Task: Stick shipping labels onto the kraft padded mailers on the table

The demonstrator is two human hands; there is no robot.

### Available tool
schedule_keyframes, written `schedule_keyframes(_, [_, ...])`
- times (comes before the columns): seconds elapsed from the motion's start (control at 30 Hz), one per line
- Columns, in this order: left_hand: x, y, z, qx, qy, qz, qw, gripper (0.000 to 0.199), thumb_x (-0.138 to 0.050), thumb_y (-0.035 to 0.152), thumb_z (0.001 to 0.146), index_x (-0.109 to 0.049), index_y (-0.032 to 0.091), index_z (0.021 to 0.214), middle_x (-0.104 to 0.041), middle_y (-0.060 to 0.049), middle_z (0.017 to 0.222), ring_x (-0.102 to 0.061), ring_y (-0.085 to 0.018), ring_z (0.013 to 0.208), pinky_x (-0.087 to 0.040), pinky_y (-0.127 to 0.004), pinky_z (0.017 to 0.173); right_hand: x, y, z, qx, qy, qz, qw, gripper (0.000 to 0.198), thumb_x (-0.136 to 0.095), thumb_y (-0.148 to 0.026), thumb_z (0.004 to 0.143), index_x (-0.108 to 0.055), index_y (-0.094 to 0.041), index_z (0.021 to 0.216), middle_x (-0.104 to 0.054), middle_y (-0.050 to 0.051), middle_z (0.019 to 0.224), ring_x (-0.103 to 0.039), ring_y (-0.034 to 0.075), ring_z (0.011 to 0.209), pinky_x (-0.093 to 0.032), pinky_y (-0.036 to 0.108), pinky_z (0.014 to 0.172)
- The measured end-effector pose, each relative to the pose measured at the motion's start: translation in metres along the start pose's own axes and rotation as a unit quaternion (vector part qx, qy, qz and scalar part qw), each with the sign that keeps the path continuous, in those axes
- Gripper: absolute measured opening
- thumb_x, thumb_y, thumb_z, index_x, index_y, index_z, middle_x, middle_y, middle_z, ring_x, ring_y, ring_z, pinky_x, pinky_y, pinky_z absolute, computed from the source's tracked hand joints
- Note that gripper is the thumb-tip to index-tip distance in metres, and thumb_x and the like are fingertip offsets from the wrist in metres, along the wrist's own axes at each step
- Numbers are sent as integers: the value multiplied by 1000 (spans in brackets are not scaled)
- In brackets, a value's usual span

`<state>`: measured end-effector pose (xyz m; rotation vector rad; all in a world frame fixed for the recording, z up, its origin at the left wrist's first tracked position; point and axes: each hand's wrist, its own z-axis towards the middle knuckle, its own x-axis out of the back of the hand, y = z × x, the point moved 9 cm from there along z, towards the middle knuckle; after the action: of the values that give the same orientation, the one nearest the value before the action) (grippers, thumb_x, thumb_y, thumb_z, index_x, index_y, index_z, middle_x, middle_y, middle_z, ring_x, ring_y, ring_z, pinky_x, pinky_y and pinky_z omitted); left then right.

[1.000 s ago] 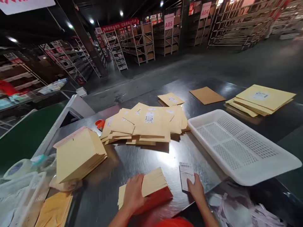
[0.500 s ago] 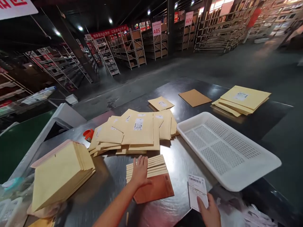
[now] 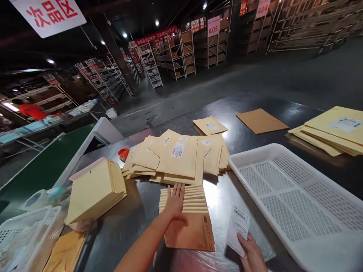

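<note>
Left hand (image 3: 175, 202) flat, fingers spread on fanned tan envelopes (image 3: 187, 217), stack running lengthwise away from the body, yellow edges stepped, right hand (image 3: 251, 253) pinching white label slip (image 3: 238, 229) just beside

Dark table (image 3: 136, 211) with envelopes (image 3: 176, 156), tray (image 3: 295, 189)

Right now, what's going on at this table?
A person stands at a shiny dark metal table in a warehouse. The left hand presses flat on a fanned row of tan padded envelopes, the nearest one lying brown side up. The right hand holds a white printed label slip by its lower edge. A pile of labelled tan envelopes lies beyond, and a white perforated plastic tray sits to the right.
</note>
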<state>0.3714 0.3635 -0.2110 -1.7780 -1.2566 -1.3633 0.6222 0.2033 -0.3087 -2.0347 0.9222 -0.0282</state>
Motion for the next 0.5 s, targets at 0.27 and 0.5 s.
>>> schedule_keyframes(0.27, [-10,0,-8,3,17,26,1000,150,-76,69,40,6,9,150,-19,-22,160,-15,-43,146,-4,-68,117,-46,42,-3,-95,-62,78,990,62,-88,-40,44,-64,-21,98,-76,5,87,-69,32,96,-58,44,85])
schedule_keyframes(0.5, [-12,-7,-1,3,-41,24,999,149,-76,68,44,9,7,149,-12,-23,161,-9,-43,148,-6,-69,117,-67,87,0,-154,-90,143,974,52,-88,-38,45,-67,-24,91,-77,3,90,-71,30,91,-60,41,80])
